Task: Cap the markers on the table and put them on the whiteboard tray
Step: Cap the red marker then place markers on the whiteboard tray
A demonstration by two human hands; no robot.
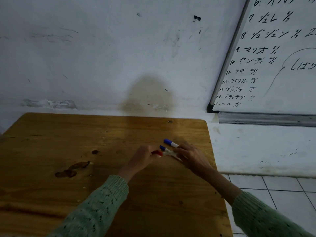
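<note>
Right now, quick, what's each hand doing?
Left hand: closed on the red cap.
Right hand: closed on the white marker; two blue-capped markers by its fingers.

A wooden table point(85, 151) with a rounded far-right corner stands against the wall; its top is honey-brown, grained and scuffed; dark stains point(71, 170) mark the wood well to the left of the markers, with a smaller dark spot point(95, 152) between them and the markers; a blue-capped marker point(171, 143) appears to lie on the top near the table's right edge; just on its near side are a second blue-capped marker point(164, 148) and a red-capped marker point(164, 153), though whether these rest on the wood cannot be told.
</note>
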